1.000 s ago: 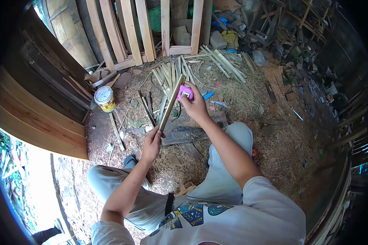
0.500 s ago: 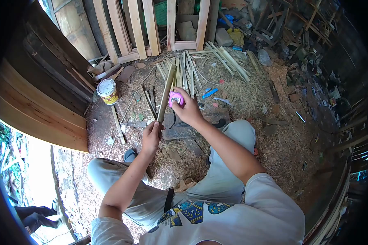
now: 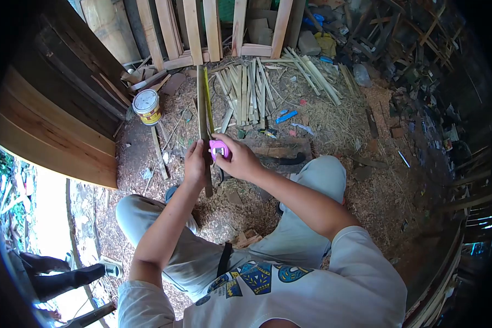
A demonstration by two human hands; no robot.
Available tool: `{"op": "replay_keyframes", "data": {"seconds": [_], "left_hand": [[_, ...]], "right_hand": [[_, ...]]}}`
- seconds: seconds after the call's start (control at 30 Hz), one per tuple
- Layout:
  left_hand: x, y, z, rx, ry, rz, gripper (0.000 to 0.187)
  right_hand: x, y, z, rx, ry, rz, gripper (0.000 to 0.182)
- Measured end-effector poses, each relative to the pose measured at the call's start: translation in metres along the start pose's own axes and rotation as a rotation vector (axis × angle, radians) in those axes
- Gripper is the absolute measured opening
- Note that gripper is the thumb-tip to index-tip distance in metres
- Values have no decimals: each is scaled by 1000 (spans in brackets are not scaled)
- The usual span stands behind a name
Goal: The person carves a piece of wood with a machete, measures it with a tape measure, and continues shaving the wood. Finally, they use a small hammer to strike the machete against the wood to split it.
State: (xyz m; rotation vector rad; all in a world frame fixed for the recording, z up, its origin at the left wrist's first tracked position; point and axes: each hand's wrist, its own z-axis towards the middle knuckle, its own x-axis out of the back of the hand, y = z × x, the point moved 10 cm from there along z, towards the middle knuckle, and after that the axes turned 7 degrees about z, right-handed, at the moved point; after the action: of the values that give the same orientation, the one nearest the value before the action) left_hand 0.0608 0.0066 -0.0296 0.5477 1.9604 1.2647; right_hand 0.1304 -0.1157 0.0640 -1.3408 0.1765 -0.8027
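Observation:
My left hand (image 3: 196, 163) is closed around a narrow wooden strip (image 3: 201, 104), which points away from me and sticks out a little below the hand. In my right hand (image 3: 238, 158) is a pink tape measure (image 3: 219, 150), held close beside the strip. Its yellow blade (image 3: 208, 98) is drawn out along the strip's right side, toward the far end. My two hands are nearly touching. Below them a dark wooden board (image 3: 276, 148) lies on the ground, with a dark curved handle (image 3: 294, 159) resting on it.
Beyond my hands lies a pile of cut strips (image 3: 246, 90). A paint bucket (image 3: 147, 106) stands to the left, near leaning planks (image 3: 54, 142). Blue plastic (image 3: 286, 116) lies on the shavings. Wooden frames (image 3: 255, 50) stand behind. Another person's legs (image 3: 65, 279) show at lower left.
The strip has turned more upright in view, and my left hand is farther up along it. My right hand has come lower and closer, with the yellow blade now showing long beside the strip.

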Motion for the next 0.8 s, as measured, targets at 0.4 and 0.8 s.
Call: {"op": "replay_keyframes", "data": {"seconds": [0.4, 0.8], "left_hand": [[18, 20, 26, -8, 59, -184, 25], [20, 19, 44, 52, 83, -348, 35]], "right_hand": [[-35, 2, -26, 56, -152, -114, 57], [-32, 12, -20, -79, -151, -203, 57]]}}
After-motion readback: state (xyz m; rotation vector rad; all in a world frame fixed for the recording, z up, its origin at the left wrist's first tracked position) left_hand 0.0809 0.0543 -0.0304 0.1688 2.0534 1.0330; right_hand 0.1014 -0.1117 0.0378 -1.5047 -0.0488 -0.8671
